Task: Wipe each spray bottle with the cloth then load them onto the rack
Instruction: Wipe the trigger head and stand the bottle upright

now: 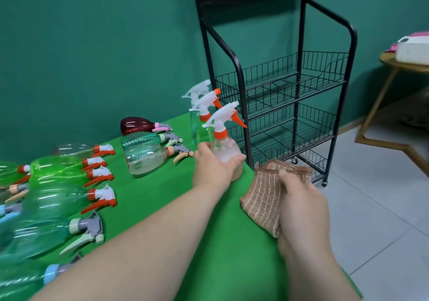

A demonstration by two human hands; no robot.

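The bottle [226,148] is gripped by the left hand [213,173]; the cloth [262,198], pinched by the right hand [304,210] at four o'clock, should enclose it.

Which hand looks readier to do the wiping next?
The right hand: it holds the cloth, just beside the bottle that the left hand grips upright.

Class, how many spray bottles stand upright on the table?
3: the pinkish bottle gripped by the left hand, the green bottle behind it, the white-nozzled bottle farthest back.
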